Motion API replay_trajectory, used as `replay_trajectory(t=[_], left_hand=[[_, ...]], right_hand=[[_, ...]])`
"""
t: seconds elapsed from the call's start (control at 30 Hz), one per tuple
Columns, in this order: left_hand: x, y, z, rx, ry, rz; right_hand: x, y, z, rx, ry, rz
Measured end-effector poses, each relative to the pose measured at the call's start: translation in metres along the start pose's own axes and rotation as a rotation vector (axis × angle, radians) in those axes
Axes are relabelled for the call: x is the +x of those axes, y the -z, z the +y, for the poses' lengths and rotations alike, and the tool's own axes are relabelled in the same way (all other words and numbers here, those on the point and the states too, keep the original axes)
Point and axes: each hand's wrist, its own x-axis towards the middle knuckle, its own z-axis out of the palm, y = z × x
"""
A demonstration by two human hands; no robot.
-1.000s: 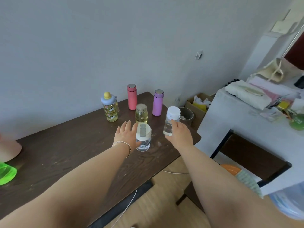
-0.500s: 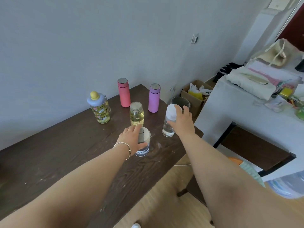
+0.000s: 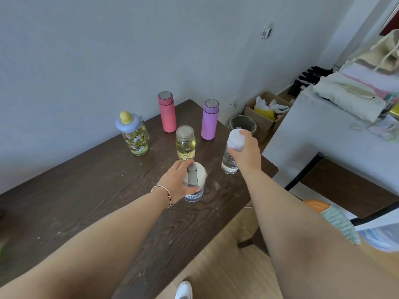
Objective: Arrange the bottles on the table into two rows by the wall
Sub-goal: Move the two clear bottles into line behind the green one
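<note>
Near the wall on the dark wooden table [image 3: 86,201] stand a cartoon-print bottle with a yellow knob [image 3: 132,134], a pink flask [image 3: 166,112] and a purple flask [image 3: 209,119]. A clear jar of yellow liquid [image 3: 185,143] stands in front of them. My left hand [image 3: 176,182] grips a short clear cup with a cream lid [image 3: 195,182]. My right hand [image 3: 246,151] holds a tall clear bottle by its white cap [image 3: 234,139], close to the table's right edge; its base rests on the table.
A white cabinet [image 3: 323,130] piled with cloth and bags stands to the right. A glass bin [image 3: 243,125] and a cardboard box [image 3: 266,108] sit on the floor beyond the table's corner. My shoe [image 3: 183,290] shows below.
My view shifted right and closer. My left hand closed around the cream-lidded cup, and my right hand moved up from the tall bottle's side onto its white cap.
</note>
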Motion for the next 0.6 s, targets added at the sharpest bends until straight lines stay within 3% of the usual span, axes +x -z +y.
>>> replay_trajectory(t=[0.33, 0.6], left_hand=[[-0.009, -0.002, 0.008, -0.059, 0.045, 0.100], [-0.042, 0.016, 0.029, -0.138, 0.143, 0.237]], right_hand=[[-0.019, 0.010, 0.006, 0.014, -0.014, 0.027], [-0.052, 0.031, -0.013, 0.049, 0.062, -0.068]])
